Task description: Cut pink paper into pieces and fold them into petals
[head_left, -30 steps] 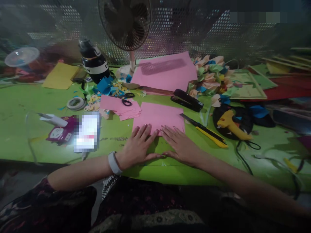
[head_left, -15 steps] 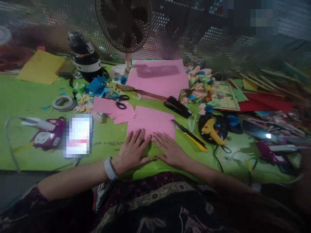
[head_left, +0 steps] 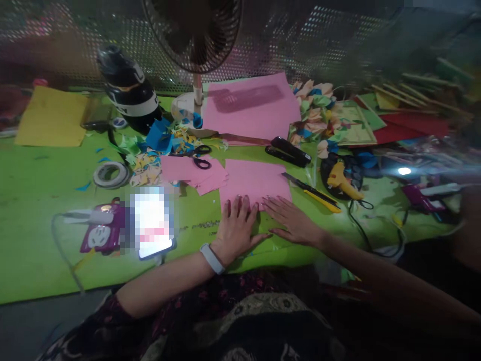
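The pink sheet [head_left: 255, 179] lies flat on the green tabletop [head_left: 195, 208], straight ahead of the person's body, and it extends away from the fingertips. Its longer side appears to run left to right, though the dim, slanted view makes that uncertain. Both hands are equally near. The left hand [head_left: 238, 228] rests on the left part of the sheet's near edge, its fingers fanned apart with the tips on the paper. The right hand [head_left: 291, 218] reaches the same edge farther right, its fingers straight and closer together. Neither hand pinches anything; the thumbs point toward each other on the tabletop, below the paper.

On the left, the sheet borders a loose pile of smaller pink pieces [head_left: 180, 169], on which the black scissors [head_left: 203, 163] lie. On the right, the tip of the yellow-handled cutter [head_left: 313, 193] reaches the sheet's side edge, and its handle slants away toward the glue gun [head_left: 341, 180]. A strip of tabletop shows beyond the far edge, before the black stapler [head_left: 289, 152] and the larger pink sheet [head_left: 251, 108]. More tabletop shows between the thumbs and the front rim.
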